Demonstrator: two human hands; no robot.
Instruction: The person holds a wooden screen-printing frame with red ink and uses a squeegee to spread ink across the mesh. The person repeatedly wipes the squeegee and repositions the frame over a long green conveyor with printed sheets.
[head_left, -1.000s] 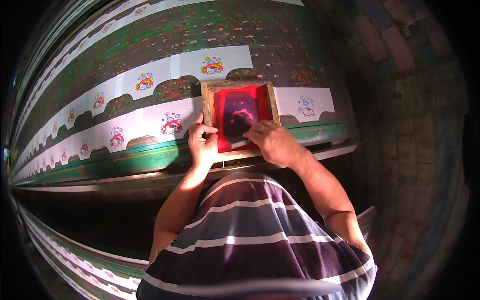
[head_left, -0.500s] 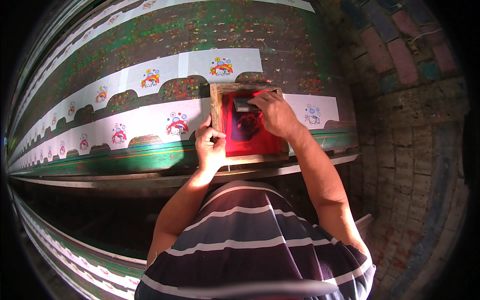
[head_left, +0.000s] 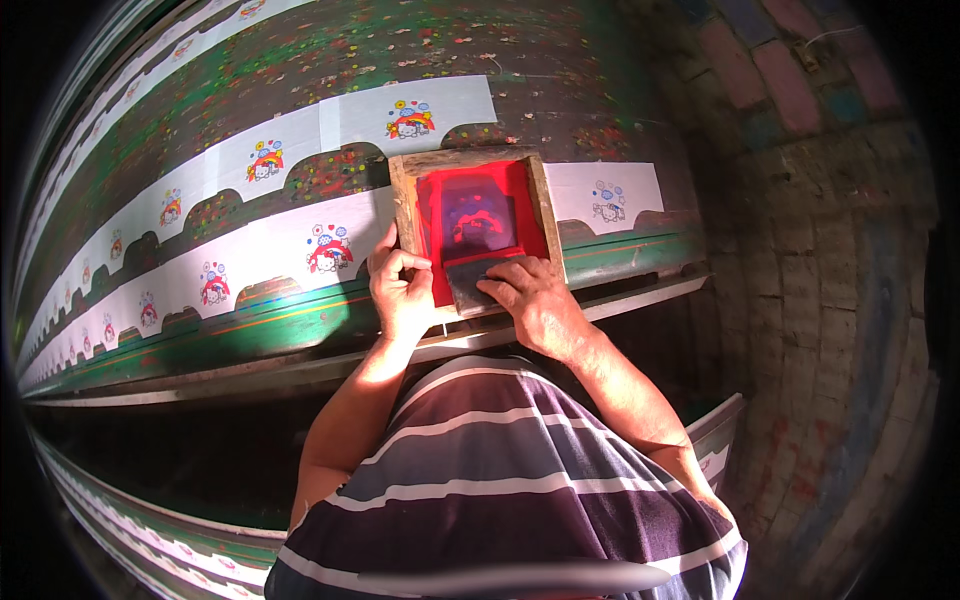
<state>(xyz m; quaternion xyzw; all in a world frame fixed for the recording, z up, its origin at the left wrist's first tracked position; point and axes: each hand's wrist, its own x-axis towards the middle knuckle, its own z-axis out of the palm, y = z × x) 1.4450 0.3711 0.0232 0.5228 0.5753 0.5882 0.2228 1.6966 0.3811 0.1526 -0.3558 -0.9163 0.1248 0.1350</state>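
My left hand (head_left: 402,295) is at the near left corner of the frame (head_left: 462,158), fingers bent in close around the left rail, one of them lying along its outer side; they are nearly closed, with the wood between them. My right hand (head_left: 540,305) has the blade (head_left: 470,285) by its right end — fingers curled down over it, no gap that I can see. How the thumb sits underneath, I cannot tell.

The blade is a dark, flat piece at the near end of the frame, slightly aslant, close to the near rail. Beyond it lies the mesh (head_left: 480,212), purplish in the middle with a pink-red design showing, and bright red along the sides.

The frame sits flat over the near row of paper on the table (head_left: 560,120). To its right I have a sheet (head_left: 645,190) with a blue and grey print; to its left, a strip (head_left: 290,225) whose prints carry red as well. A farther strip (head_left: 350,110) adds yellow and orange. Paint flecks dot the tabletop — its near edge is green. Brick floor (head_left: 815,270) lies to the right.
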